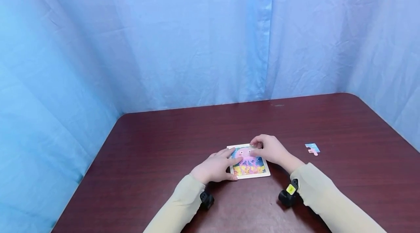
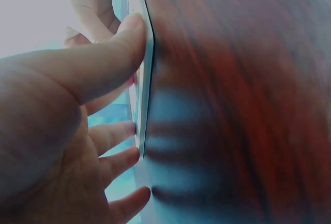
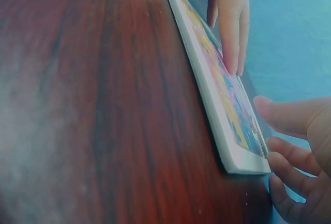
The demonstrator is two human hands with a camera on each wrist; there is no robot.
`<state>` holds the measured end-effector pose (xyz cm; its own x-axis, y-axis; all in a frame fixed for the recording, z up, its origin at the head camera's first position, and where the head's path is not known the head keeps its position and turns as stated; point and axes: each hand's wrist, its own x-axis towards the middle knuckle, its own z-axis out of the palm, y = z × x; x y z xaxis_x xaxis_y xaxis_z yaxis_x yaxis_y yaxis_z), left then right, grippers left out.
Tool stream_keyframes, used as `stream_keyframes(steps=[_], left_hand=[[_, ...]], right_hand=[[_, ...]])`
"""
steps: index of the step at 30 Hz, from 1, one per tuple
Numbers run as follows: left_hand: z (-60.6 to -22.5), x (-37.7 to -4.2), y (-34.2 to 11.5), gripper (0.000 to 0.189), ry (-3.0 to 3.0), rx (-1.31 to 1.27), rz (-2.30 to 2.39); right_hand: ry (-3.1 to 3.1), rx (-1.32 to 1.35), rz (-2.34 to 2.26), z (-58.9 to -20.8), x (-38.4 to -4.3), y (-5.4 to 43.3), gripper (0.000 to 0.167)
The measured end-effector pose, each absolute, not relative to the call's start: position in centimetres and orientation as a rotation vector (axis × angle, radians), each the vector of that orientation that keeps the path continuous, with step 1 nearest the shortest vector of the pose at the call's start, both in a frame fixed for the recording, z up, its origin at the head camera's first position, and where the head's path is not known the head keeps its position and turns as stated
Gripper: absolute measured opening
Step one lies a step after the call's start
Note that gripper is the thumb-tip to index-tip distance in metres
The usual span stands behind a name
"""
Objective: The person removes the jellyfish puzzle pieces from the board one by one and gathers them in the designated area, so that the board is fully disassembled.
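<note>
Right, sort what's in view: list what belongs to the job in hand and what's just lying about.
For the job:
left hand, fingers on the picture
right hand, by the frame's edge
white-framed puzzle
loose jigsaw piece, likely, given its matching colours

Not for it, just surroundings or worn:
table
blue curtain
black wrist cameras

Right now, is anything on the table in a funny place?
Yes, a loose jigsaw bit lies on the table, off to the right of the puzzle. It looks odd because it sits alone, outside the puzzle.
</note>
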<state>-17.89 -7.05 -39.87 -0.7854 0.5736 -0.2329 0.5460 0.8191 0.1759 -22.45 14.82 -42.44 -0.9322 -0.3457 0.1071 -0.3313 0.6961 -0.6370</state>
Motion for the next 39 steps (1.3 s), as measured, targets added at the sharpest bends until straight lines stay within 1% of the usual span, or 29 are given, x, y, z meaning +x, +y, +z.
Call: stream_keyframes(steps=[10,23,32,39], left_hand=[[-40.0,-17.6,-7.0,0.065,2.723,0.819,0.147],[-40.2,-17.4,-7.2,0.064,2.743,0.837,0.144],[-40.2,-17.4,-7.6,0.064,2.746,0.826,0.16],[-40.0,-17.2,-7.5,0.063,2.747,0.819,0.16]], right_hand=[[2.865,-0.557,-1.045,-42.7,-22.6,14.2,0.023],[2.874,-0.493,-0.927,-41.7,-22.3,13.0,0.02],[2.868,-0.518,-0.915,-41.4,-22.3,12.3,0.013],[2.872,-0.484,-0.908,-41.5,-22.2,12.3,0.014]])
